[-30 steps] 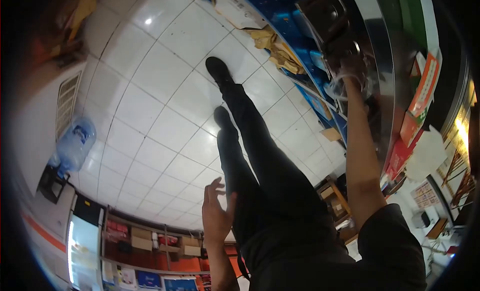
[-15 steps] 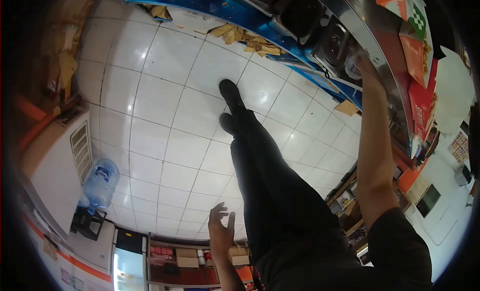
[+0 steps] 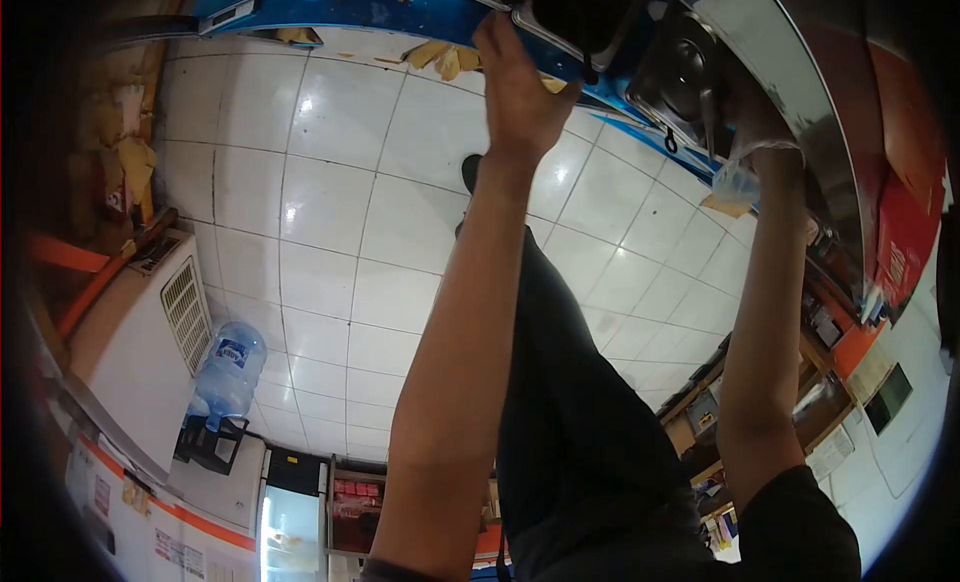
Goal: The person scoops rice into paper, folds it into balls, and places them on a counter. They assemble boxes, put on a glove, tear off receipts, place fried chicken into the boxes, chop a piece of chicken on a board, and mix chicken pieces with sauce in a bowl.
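Observation:
My left hand (image 3: 525, 97) reaches forward over the blue counter edge (image 3: 380, 7), thumb spread from the fingers, its fingertips right beside a dark metal pan (image 3: 575, 22). Nothing shows in its grasp. At the right, my right hand (image 3: 765, 132) is in shadow under the steel ledge, its fingers hidden. Clear plastic (image 3: 738, 182), like a thin bag or glove, hangs around that hand and wrist. Close to it sits a steel pan with a lid (image 3: 685, 67), and a long metal handle (image 3: 708, 122) lies across its near side.
Red food boxes (image 3: 905, 232) stand on the steel ledge (image 3: 800, 72) at the right. White floor tiles (image 3: 320, 212) spread below. At the left are a blue water jug (image 3: 228, 372), a white appliance with a vent (image 3: 140, 317) and a lit glass-door fridge (image 3: 290, 527). Shelves (image 3: 355, 502) line the bottom.
My left hand has risen from low by my legs to the blue counter edge. My right hand has shifted slightly right, and the plastic now hangs around its wrist. The view has moved a little.

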Demonstrator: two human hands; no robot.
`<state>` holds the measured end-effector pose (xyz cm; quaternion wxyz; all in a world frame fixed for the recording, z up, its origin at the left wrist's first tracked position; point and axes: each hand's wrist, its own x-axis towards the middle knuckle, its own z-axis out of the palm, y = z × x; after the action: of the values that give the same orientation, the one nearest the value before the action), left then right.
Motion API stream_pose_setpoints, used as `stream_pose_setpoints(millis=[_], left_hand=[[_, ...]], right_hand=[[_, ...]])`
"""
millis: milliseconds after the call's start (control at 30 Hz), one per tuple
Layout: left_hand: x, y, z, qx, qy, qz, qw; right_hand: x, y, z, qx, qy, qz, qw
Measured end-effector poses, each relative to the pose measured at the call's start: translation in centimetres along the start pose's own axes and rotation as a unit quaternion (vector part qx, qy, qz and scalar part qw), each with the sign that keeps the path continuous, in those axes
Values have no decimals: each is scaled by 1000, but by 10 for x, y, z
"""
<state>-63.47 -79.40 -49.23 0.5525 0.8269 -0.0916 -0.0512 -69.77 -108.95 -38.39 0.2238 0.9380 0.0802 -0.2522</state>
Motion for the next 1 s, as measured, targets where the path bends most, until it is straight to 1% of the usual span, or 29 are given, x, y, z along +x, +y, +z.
stream_pose_setpoints(millis=[33, 100, 133, 167, 200, 233, 267, 300, 333, 367, 400, 433, 467, 500, 533, 567, 600, 633, 667, 700, 733, 800, 833, 867, 900, 933, 967, 1000], left_hand=[[9, -3, 11, 5, 1, 0, 1000], [21, -13, 36, 48, 86, 129, 987], [27, -18, 43, 48, 81, 131, 987], [33, -22, 46, 60, 101, 228, 967], [36, -24, 48, 72, 122, 321, 937], [34, -19, 57, -159, 109, 178, 965], [35, -28, 64, -158, 111, 180, 964], [36, -41, 72, -177, 133, 125, 967], [34, -52, 79, -195, 152, 67, 967], [31, -39, 65, -169, 154, 109, 967], [21, -36, 54, -166, 152, 115, 968], [8, -38, 42, -121, 139, 143, 972], [-4, -38, 34, -77, 128, 174, 973], [-20, -38, 28, -145, 115, 134, 973], [-37, -38, 20, -212, 102, 93, 968], [-58, -36, 9, -157, 102, 76, 979], [-82, -33, -3, -102, 103, 57, 988], [-108, -29, -13, -143, 112, 4, 983], [-135, -24, -24, -182, 121, -52, 975], [-162, -11, -37, -237, 159, -100, 953], [-184, 4, -51, -291, 198, -140, 925], [-236, 7, -87, -281, 214, -142, 925], [-257, 22, -109, -207, 202, -167, 943], [-270, 47, -135, -95, 165, -87, 978], [-277, 83, -158, 16, 173, -27, 984], [-287, 119, -181, 130, 182, 28, 974], [-299, 149, -200, 134, 197, 46, 970], [-306, 176, -216, 101, 206, 25, 973]], right_hand=[[9, 0, 2, -21, 5, -20, 1000], [13, -4, 0, -61, 9, -45, 997], [11, -6, -1, -82, 9, -58, 995], [17, -20, -2, -79, -67, 35, 994], [20, -21, 29, -77, -67, 36, 994], [28, -17, 75, 86, 11, 119, 989], [33, -13, 100, 247, 89, 196, 945], [32, -17, 91, 247, 92, 196, 944], [24, -26, 84, 152, 94, 198, 964], [16, -41, 68, 56, 96, 198, 974], [7, -57, 49, -39, 98, 199, 974], [-6, -77, 24, -35, 102, 203, 973], [-19, -100, -7, -139, 155, 193, 959], [-27, -119, -28, -244, 205, 182, 930], [-27, -134, -38, -6, 61, 140, 988], [-48, -152, -49, 172, 132, 86, 973], [-74, -172, -61, 342, 196, 24, 919], [-81, -186, -86, 367, 160, -51, 915], [-86, -194, -138, 598, -146, 95, 782], [-104, -219, -136, 663, -161, 97, 724], [-122, -241, -137, 688, -132, 72, 710], [-160, -275, -149, 714, -96, 67, 690], [-183, -281, -160, 717, -79, 58, 690], [-206, -282, -172, 704, -48, 45, 707], [-226, -276, -187, 688, -14, 31, 725], [-247, -264, -202, 632, 47, 1, 774], [-269, -248, -224, 640, 92, 9, 762], [-286, -231, -246, 646, 139, 15, 750]])
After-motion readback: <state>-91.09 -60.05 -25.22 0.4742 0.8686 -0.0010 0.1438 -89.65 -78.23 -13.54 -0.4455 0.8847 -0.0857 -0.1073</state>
